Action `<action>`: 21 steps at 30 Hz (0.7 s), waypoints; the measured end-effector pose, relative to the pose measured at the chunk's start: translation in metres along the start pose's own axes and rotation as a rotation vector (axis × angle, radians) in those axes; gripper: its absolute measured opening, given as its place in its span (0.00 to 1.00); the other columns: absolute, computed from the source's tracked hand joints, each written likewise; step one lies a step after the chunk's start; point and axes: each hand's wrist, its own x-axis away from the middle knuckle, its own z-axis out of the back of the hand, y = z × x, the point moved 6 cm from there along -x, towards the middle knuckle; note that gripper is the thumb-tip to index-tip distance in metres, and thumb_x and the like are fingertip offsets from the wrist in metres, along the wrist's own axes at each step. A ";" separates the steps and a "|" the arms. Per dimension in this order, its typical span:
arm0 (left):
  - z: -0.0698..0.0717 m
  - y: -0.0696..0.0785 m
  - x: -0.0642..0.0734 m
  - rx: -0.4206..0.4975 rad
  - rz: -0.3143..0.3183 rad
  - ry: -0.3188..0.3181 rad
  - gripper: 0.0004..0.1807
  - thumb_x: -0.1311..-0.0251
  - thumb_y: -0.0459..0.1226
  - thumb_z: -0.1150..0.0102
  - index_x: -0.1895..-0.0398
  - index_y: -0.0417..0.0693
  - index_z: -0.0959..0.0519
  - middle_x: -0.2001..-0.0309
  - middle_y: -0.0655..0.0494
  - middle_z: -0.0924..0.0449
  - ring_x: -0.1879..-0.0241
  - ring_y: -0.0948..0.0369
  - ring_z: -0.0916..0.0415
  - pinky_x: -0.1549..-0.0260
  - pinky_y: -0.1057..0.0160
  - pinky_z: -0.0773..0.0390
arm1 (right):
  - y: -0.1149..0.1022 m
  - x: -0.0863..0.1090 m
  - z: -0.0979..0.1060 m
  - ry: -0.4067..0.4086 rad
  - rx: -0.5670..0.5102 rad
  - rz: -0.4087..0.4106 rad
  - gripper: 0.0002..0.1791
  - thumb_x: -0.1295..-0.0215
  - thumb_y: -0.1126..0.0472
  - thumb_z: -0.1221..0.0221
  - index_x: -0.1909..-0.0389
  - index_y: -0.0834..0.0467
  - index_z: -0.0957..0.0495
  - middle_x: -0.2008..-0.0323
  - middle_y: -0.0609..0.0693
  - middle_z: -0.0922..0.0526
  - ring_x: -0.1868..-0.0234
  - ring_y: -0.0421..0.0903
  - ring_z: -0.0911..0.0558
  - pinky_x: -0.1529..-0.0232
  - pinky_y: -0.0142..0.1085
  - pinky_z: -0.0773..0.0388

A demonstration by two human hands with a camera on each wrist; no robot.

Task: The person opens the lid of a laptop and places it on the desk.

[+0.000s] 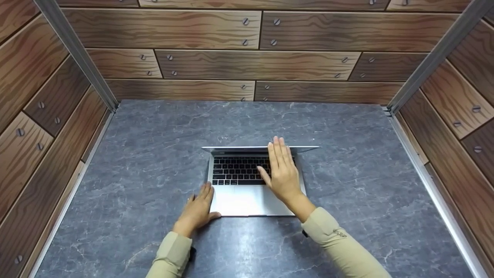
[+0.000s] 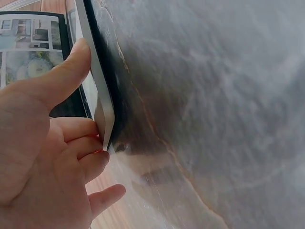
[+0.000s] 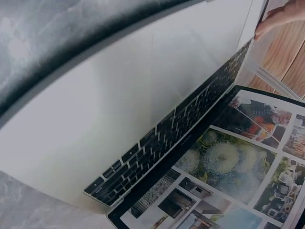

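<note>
A silver laptop [image 1: 241, 200] with black keys lies unfolded, its lid [image 1: 239, 148] standing up at the back. The left hand [image 1: 197, 208] holds the base's front left corner, fingers along the left side and thumb at the front edge. In the left wrist view, this hand's thumb and some fingertips meet the edge of the laptop base [image 2: 97, 71]. The right hand [image 1: 283, 173] extends over the right part of the keyboard, fingers straight, their tips overlapping the lid's top edge. Whether they touch the lid, I cannot tell. Photos fill the lit screen [image 3: 228, 162] in the right wrist view.
A grey marbled tabletop [image 1: 154, 135] lies under the laptop. Wood-plank-patterned walls [image 1: 212, 63] enclose it at the back and both sides, with metal posts [image 1: 77, 54] at the back corners. A metal rail [image 1: 436, 197] runs along the right edge.
</note>
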 end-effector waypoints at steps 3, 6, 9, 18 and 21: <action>0.000 0.000 -0.001 0.000 0.007 -0.003 0.47 0.44 0.50 0.37 0.28 0.33 0.44 0.24 0.39 0.50 0.23 0.45 0.50 0.29 0.36 0.43 | 0.001 -0.004 0.000 -0.013 -0.006 0.001 0.35 0.27 0.43 0.55 0.38 0.72 0.32 0.36 0.70 0.29 0.23 0.54 0.42 0.19 0.37 0.55; 0.000 0.000 -0.001 -0.001 0.013 -0.008 0.47 0.44 0.50 0.36 0.28 0.33 0.44 0.24 0.39 0.50 0.24 0.45 0.50 0.29 0.36 0.43 | 0.002 -0.009 -0.001 -0.039 -0.007 -0.004 0.37 0.26 0.42 0.57 0.37 0.72 0.33 0.36 0.70 0.29 0.26 0.57 0.38 0.19 0.38 0.56; 0.001 0.000 -0.002 0.001 0.016 -0.012 0.48 0.44 0.49 0.36 0.28 0.33 0.44 0.24 0.38 0.50 0.24 0.45 0.50 0.29 0.37 0.43 | 0.004 -0.013 -0.002 -0.071 -0.005 -0.010 0.38 0.26 0.41 0.58 0.37 0.72 0.33 0.35 0.70 0.30 0.29 0.60 0.34 0.19 0.39 0.54; -0.001 0.001 -0.002 0.018 0.029 -0.018 0.48 0.45 0.49 0.35 0.28 0.33 0.44 0.24 0.38 0.50 0.23 0.45 0.50 0.29 0.36 0.44 | 0.010 -0.022 -0.006 -0.196 0.026 -0.040 0.39 0.34 0.45 0.43 0.35 0.72 0.36 0.32 0.68 0.34 0.31 0.63 0.33 0.20 0.36 0.60; -0.001 0.002 -0.003 0.015 0.020 -0.008 0.48 0.45 0.49 0.35 0.28 0.32 0.44 0.24 0.38 0.50 0.24 0.45 0.50 0.30 0.35 0.43 | 0.012 -0.026 -0.008 -0.230 0.023 -0.058 0.40 0.38 0.47 0.40 0.34 0.71 0.37 0.31 0.67 0.35 0.30 0.62 0.34 0.20 0.41 0.52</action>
